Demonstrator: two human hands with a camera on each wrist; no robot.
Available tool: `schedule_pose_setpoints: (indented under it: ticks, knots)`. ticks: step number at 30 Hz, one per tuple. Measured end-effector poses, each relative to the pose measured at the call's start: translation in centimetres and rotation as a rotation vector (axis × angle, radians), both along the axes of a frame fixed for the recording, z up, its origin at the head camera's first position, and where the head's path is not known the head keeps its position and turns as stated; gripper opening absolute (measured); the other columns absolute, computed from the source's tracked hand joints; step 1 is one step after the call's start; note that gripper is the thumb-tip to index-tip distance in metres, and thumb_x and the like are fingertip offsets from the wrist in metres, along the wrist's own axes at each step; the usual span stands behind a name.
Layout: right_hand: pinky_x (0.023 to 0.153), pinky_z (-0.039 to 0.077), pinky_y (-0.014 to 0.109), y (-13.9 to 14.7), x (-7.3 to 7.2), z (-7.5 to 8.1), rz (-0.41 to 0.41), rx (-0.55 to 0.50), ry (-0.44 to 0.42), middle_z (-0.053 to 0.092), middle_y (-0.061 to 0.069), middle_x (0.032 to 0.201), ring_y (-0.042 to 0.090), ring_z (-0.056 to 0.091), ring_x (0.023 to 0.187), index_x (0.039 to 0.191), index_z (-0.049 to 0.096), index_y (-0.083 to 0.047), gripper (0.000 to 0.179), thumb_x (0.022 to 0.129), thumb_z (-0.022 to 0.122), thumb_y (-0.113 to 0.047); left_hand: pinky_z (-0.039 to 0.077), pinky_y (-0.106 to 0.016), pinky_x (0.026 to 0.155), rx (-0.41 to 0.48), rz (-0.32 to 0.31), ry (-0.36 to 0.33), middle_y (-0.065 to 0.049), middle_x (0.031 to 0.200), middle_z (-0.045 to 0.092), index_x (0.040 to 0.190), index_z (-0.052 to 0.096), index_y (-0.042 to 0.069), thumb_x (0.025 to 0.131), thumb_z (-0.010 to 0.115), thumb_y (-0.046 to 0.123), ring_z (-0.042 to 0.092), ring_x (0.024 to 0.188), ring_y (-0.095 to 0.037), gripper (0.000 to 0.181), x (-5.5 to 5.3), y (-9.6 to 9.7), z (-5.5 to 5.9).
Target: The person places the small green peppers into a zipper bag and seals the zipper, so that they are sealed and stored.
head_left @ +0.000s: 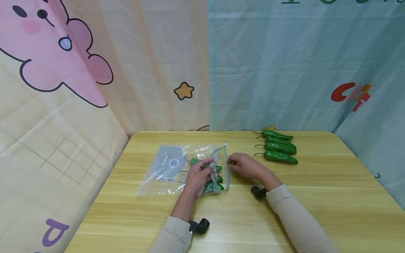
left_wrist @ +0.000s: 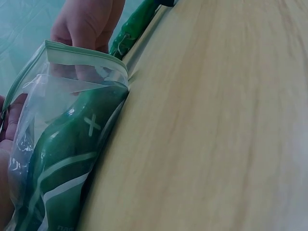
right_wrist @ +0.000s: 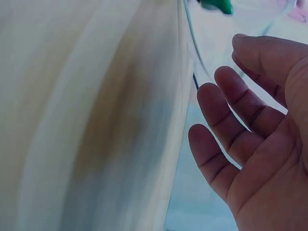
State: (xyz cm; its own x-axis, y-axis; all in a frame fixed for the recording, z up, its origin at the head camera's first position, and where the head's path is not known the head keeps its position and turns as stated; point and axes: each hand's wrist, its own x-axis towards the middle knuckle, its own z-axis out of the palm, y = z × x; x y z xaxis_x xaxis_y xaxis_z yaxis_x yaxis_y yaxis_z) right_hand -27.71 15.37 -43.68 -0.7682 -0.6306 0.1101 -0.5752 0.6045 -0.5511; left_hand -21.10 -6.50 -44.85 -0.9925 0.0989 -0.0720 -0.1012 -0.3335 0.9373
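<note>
A clear zip bag [head_left: 196, 147] lies flat with its mouth toward the right; a grey-blue cartoon animal is printed on it. Several green peppers [head_left: 218, 179] are inside, near the opening. My left hand [head_left: 197, 179] pinches the upper layer at the mouth and holds it raised, so the opening gapes. Just right of the mouth is my right hand [head_left: 246, 165], its fingers loosely bent and holding nothing. In the right wrist view, the right hand [right_wrist: 260, 125] shows a bare palm beside the bag's edge. The left wrist view shows a pepper [left_wrist: 72, 139] through the plastic.
Several more green peppers [head_left: 280, 147] lie in a column at the back right of the wooden table [head_left: 240, 225], stems to the left. Printed curtains [head_left: 272, 70] hang behind the table and at its sides. A black wrist camera [head_left: 200, 226] is strapped to the left wrist.
</note>
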Motion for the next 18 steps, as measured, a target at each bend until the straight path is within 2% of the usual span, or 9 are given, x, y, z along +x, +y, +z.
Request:
schedule_pose_setpoints:
  ticks: [11,18]
  knots:
    - [0.084,0.053,0.045,4.1,0.1,0.1,-0.073,0.008,0.009,0.065,0.005,0.104,0.024,0.062,0.095,0.11,0.067,-0.003,0.015,0.095,0.064,-0.008,0.059,-0.026,0.071,0.001,-0.004,-0.005,-0.025,0.117,0.055,0.134,0.054,-0.007,0.088,0.057,-0.009,0.065,0.074,-0.016,0.046,-0.1,0.0,0.1]
    - [0.084,0.053,0.047,6.2,0.4,0.3,-0.113,0.024,0.009,0.065,0.008,0.107,0.027,0.062,0.097,0.111,0.066,-0.002,0.016,0.096,0.063,-0.008,0.059,-0.026,0.068,0.0,0.001,-0.003,-0.018,0.1,0.06,0.134,0.053,-0.01,0.089,0.055,-0.01,0.065,0.07,-0.015,0.046,-0.1,0.0,-0.1]
